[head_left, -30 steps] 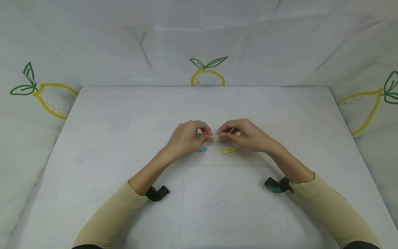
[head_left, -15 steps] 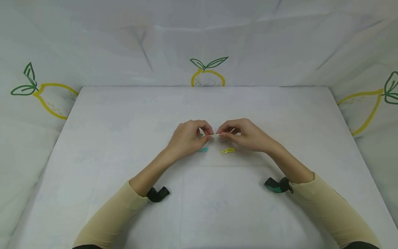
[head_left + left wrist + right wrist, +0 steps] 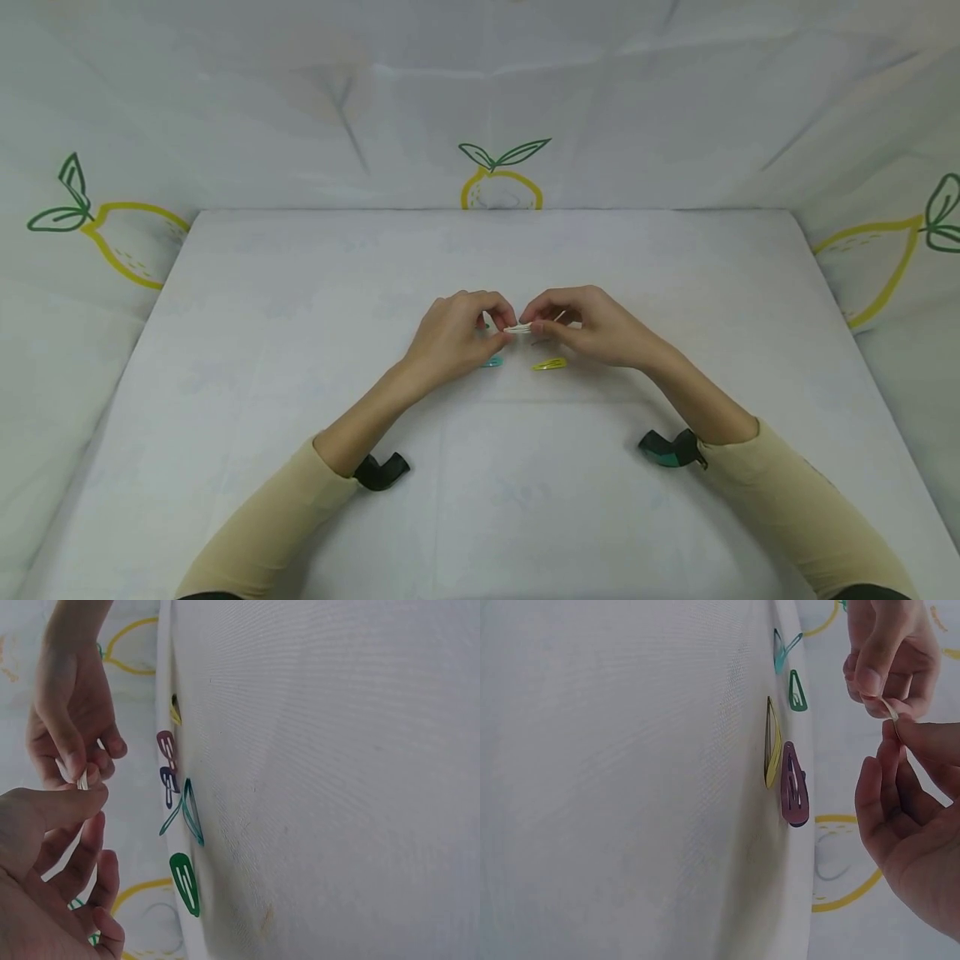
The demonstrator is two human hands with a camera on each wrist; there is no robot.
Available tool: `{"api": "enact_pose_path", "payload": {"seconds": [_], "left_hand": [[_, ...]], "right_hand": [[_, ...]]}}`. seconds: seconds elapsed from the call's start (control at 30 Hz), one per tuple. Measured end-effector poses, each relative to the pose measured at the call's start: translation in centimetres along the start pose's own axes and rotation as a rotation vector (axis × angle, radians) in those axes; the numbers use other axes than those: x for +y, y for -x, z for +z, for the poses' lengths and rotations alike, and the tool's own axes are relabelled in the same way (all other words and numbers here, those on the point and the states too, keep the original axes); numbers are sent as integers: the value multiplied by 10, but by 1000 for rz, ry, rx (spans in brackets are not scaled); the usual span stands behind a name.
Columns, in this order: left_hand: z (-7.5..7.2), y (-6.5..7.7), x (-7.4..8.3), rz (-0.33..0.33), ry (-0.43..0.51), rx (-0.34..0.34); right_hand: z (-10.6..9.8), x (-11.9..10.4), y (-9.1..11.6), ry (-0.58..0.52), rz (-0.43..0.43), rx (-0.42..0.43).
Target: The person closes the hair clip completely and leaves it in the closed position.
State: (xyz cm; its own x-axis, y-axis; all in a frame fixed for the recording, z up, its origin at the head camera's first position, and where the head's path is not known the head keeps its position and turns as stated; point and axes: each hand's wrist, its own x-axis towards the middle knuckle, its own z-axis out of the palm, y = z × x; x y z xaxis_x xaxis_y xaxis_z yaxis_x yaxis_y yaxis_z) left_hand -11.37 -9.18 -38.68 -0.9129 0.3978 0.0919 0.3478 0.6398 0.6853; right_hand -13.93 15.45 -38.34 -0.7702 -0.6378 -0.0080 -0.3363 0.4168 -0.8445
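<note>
A small white snap hair clip (image 3: 519,329) is held up between both hands over the middle of the table. My left hand (image 3: 453,333) has thumb and index finger at its left end. At the other end, my right hand (image 3: 592,325) pinches it with the thumb and fingers. Fingertips cover both ends. Below the hands lie a yellow hair clip (image 3: 550,364) and a light blue one (image 3: 491,362), partly behind the left thumb. The left wrist view also shows a green hair clip (image 3: 184,885), a purple one (image 3: 166,745) and a dark blue one (image 3: 168,784).
White cloth covers the table (image 3: 480,500). Its far edge meets a white backdrop (image 3: 637,125) with lemon drawings. A black strap piece (image 3: 381,472) sits by the left wrist, and another (image 3: 667,448) by the right wrist.
More of the white hair clip shows between the fingertips, and its slotted shape is plainer. The left fingers have shifted slightly. The right hand is almost still.
</note>
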Motion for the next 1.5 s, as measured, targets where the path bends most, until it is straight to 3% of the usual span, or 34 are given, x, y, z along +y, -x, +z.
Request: {"api": "enact_pose_path", "payload": {"seconds": [1.5], "left_hand": [[0, 4, 0, -25, 46, 15]], "right_hand": [[2, 0, 3, 43, -14, 70]]}}
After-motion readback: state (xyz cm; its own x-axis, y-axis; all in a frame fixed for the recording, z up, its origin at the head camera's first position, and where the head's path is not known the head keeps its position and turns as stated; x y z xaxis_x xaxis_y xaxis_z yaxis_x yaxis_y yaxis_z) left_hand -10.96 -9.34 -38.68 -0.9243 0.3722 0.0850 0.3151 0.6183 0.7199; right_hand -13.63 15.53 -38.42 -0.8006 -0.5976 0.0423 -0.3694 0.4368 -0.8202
